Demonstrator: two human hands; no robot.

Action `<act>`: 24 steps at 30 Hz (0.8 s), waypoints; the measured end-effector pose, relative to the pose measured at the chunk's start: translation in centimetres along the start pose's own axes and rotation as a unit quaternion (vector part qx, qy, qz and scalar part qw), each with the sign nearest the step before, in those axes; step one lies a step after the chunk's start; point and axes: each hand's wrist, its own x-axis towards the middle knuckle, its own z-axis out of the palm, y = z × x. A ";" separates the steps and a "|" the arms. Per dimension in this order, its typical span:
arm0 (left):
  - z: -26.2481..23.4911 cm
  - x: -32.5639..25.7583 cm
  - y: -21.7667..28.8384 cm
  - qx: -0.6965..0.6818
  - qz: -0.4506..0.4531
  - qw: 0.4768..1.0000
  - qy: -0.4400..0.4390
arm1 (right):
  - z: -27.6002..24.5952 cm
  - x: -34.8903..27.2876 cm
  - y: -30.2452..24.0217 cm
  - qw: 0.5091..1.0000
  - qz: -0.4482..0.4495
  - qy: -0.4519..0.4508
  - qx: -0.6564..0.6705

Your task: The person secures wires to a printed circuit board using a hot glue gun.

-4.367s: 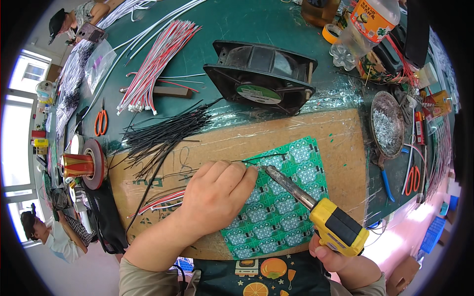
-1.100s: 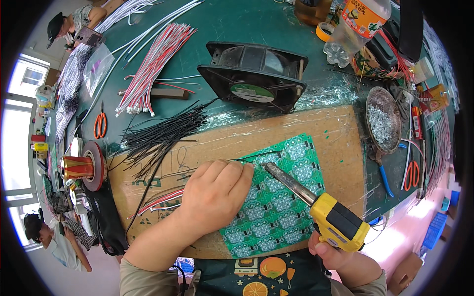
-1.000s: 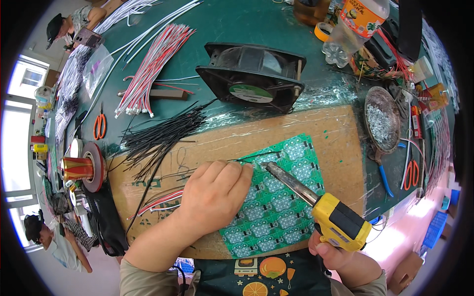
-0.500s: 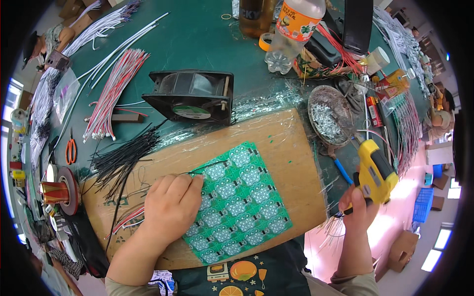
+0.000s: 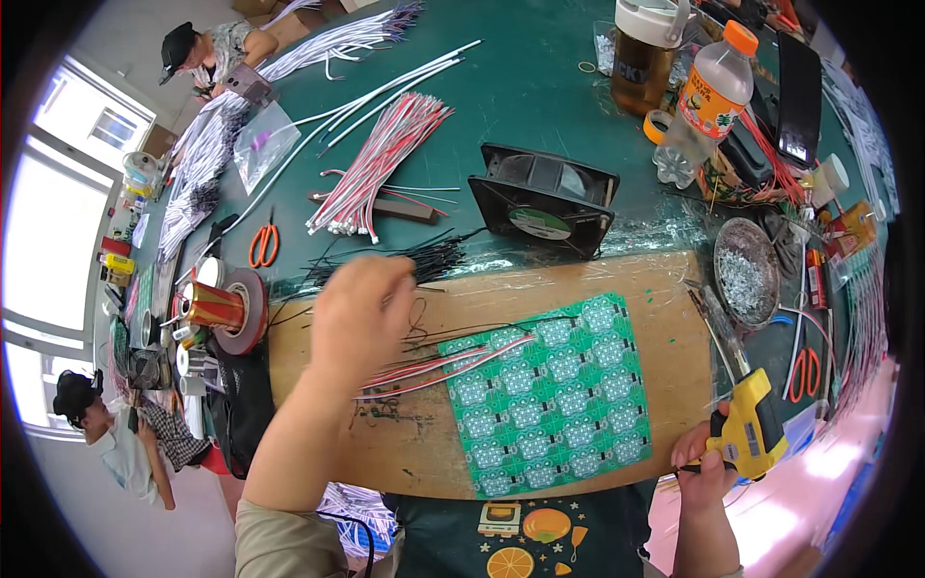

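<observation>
Our left hand [image 5: 358,313] sits in the middle of the frame, its grip curled shut near the black wires [image 5: 424,258]; we cannot tell if it pinches one. Our right hand [image 5: 703,464], at the lower right, has its grip closed around the yellow iron [image 5: 750,424]. The green board [image 5: 549,390] lies on the desk [image 5: 665,328] between them.

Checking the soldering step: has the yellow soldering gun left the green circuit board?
Yes. The yellow soldering gun moved right, off the green circuit board, held in the right hand.
</observation>
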 end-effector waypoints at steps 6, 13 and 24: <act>0.3 1.2 -3.8 0.021 -0.140 0.990 0.029 | 0.3 0.3 0.2 1.000 -0.004 -0.023 0.000; 2.5 2.0 -5.3 0.092 -0.204 0.974 0.024 | 0.2 0.2 0.2 1.000 -0.010 -0.021 -0.014; -2.6 2.0 -4.9 -0.125 -0.322 0.938 -0.020 | 0.3 -0.1 0.1 0.999 0.002 -0.028 -0.033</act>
